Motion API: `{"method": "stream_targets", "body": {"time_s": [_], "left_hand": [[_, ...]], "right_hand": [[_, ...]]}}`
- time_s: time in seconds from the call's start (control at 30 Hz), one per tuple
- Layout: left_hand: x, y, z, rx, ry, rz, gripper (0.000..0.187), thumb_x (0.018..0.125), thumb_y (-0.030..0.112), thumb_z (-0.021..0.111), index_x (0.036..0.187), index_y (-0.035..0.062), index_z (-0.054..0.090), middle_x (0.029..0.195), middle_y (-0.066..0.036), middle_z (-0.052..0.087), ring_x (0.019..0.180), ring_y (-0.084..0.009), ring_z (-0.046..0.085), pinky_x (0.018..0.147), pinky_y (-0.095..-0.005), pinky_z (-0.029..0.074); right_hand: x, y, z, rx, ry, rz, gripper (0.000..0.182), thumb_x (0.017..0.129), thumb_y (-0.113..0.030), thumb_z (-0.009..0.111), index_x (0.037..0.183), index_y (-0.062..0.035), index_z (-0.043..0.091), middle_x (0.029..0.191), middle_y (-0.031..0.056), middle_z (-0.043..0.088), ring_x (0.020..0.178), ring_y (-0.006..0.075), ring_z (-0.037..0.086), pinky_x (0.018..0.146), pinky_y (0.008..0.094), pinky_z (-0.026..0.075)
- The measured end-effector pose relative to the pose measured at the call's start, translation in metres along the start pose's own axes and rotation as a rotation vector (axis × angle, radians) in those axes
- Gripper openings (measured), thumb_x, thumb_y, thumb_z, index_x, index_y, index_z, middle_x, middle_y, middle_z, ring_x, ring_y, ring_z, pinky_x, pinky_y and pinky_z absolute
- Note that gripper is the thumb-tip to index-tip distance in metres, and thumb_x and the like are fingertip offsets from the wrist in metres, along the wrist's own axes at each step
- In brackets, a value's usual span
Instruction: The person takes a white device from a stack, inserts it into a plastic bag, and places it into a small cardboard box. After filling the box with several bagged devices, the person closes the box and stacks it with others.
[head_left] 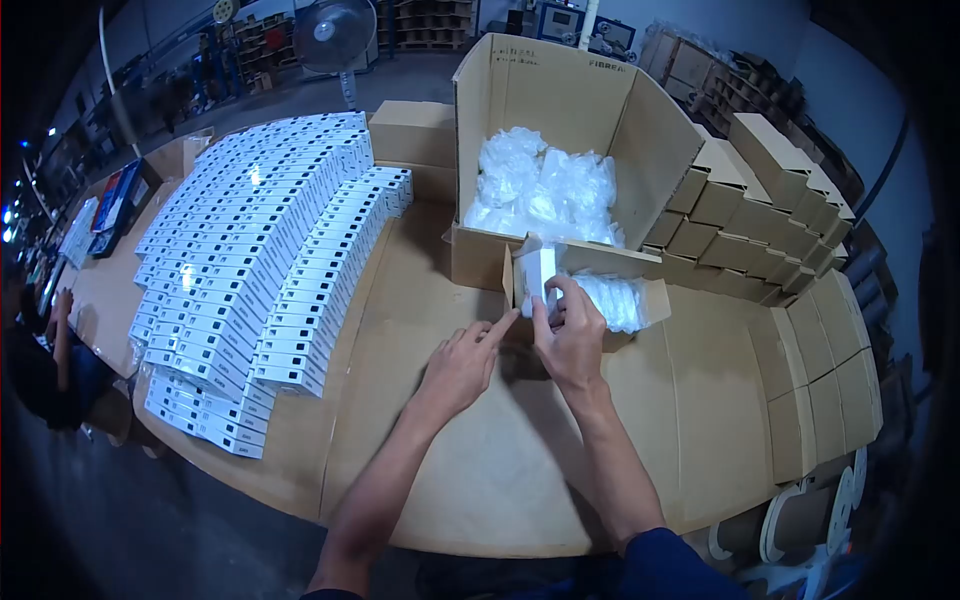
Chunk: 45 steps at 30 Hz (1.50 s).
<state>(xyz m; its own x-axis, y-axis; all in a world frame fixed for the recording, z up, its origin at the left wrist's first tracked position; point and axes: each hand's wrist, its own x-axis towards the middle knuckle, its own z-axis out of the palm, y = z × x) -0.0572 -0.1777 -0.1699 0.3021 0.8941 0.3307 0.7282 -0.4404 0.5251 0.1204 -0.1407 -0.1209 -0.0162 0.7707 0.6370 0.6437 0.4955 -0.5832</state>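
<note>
My right hand (572, 335) grips a small white box (538, 268) between thumb and fingers, at the left end of a small open carton (655, 300). Clear plastic-wrapped pieces (612, 298) lie in that carton, to the right of the white box. My left hand (463, 365) is just left of it, index finger stretched toward the carton's near left corner, other fingers bent, holding nothing. Behind stands a large open carton (545, 90) with a heap of clear plastic bags (545, 190).
Many white labelled boxes (240, 240) are stacked in rows at the left. Brown cartons (750, 220) are piled at the back right, with more cartons (820, 375) along the right edge. A person (60, 350) is at the far left. A fan (335, 35) stands behind.
</note>
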Motion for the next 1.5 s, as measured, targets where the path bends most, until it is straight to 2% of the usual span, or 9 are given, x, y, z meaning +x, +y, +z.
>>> {"method": "stream_targets", "body": {"time_s": [0.13,0.23,0.33,0.63,0.8,0.97,1.13,1.27,1.5], "left_hand": [[0.000,-0.002,-0.007,-0.134,-0.055,-0.043,0.064,0.095,-0.002,0.052,0.156,0.0172,0.045,0.125,-0.018,0.062,0.109,-0.0357,0.063,0.096,-0.0459,0.053],[0.003,-0.012,-0.003,-0.330,-0.017,-0.002,0.066,0.092,-0.009,0.045,0.154,0.0127,0.047,0.129,-0.020,0.061,0.112,-0.0375,0.063,0.099,-0.0456,0.052],[0.006,-0.010,-0.010,-0.535,-0.031,-0.021,0.067,0.089,-0.013,0.041,0.153,0.0100,0.048,0.134,-0.021,0.060,0.121,-0.0378,0.062,0.105,-0.0448,0.050],[0.008,-0.019,0.002,-0.536,-0.049,-0.064,0.069,0.089,-0.015,0.038,0.153,0.0080,0.047,0.144,-0.023,0.058,0.132,-0.0360,0.060,0.113,-0.0428,0.046],[0.009,-0.017,-0.003,-0.519,-0.059,-0.073,0.068,0.091,-0.014,0.038,0.154,0.0103,0.047,0.136,-0.026,0.063,0.129,-0.0370,0.062,0.111,-0.0426,0.048],[0.005,-0.020,0.000,-0.532,-0.049,-0.019,0.068,0.092,-0.012,0.041,0.155,0.0112,0.045,0.141,-0.024,0.059,0.130,-0.0356,0.060,0.112,-0.0429,0.046],[-0.022,-0.003,-0.032,-0.296,0.004,-0.003,0.061,0.091,0.000,0.060,0.151,0.0127,0.051,0.146,-0.014,0.056,0.134,-0.0352,0.053,0.113,-0.0458,0.043],[-0.084,-0.001,-0.072,0.024,0.262,-0.008,0.045,0.087,0.001,0.066,0.131,0.0093,0.063,0.132,-0.013,0.062,0.122,-0.0351,0.060,0.103,-0.0475,0.048],[-0.178,-0.041,-0.125,0.343,0.593,-0.357,0.049,0.084,-0.004,0.067,0.131,0.0013,0.060,0.129,-0.018,0.064,0.121,-0.0390,0.061,0.104,-0.0471,0.050]], "right_hand": [[0.012,0.007,0.011,-0.137,0.024,-0.107,0.020,0.085,-0.004,0.077,0.101,0.0001,0.066,0.073,0.0152,0.065,0.059,0.0239,0.064,0.055,0.0378,0.051],[0.013,0.005,0.012,-0.144,-0.084,-0.016,0.023,0.089,-0.010,0.073,0.109,-0.0009,0.067,0.093,0.0223,0.070,0.079,0.0417,0.070,0.068,0.0503,0.055],[0.008,0.007,0.014,-0.256,-0.046,-0.081,0.024,0.087,-0.012,0.078,0.108,-0.0029,0.070,0.082,0.0166,0.069,0.067,0.0328,0.068,0.062,0.0438,0.054],[-0.023,0.013,0.011,-0.464,-0.396,-0.132,0.058,0.088,-0.025,0.063,0.141,-0.0025,0.057,0.118,0.0187,0.072,0.078,0.0369,0.073,0.065,0.0491,0.059],[-0.027,0.005,0.011,-0.534,-0.548,-0.027,0.081,0.081,-0.012,0.067,0.156,-0.0028,0.038,0.145,0.0184,0.058,0.071,0.0386,0.073,0.059,0.0525,0.057],[-0.037,0.019,0.012,-0.400,-0.494,-0.045,0.075,0.081,-0.005,0.064,0.152,-0.0021,0.040,0.148,0.0199,0.053,0.083,0.0441,0.072,0.068,0.0522,0.058],[-0.065,0.007,0.015,-0.088,0.032,-0.159,0.064,0.075,0.010,0.055,0.137,0.0019,0.045,0.146,0.0254,0.052,0.098,0.0433,0.068,0.071,0.0479,0.057],[-0.097,-0.020,0.035,0.298,-0.167,-0.006,0.069,0.071,0.012,0.057,0.139,0.0016,0.046,0.140,0.0252,0.056,0.114,0.0433,0.061,0.093,0.0455,0.054],[-0.086,-0.097,0.092,0.292,-0.614,-0.466,0.071,0.079,0.006,0.058,0.147,-0.0005,0.040,0.144,0.0178,0.055,0.134,0.0399,0.049,0.112,0.0499,0.040]]}}
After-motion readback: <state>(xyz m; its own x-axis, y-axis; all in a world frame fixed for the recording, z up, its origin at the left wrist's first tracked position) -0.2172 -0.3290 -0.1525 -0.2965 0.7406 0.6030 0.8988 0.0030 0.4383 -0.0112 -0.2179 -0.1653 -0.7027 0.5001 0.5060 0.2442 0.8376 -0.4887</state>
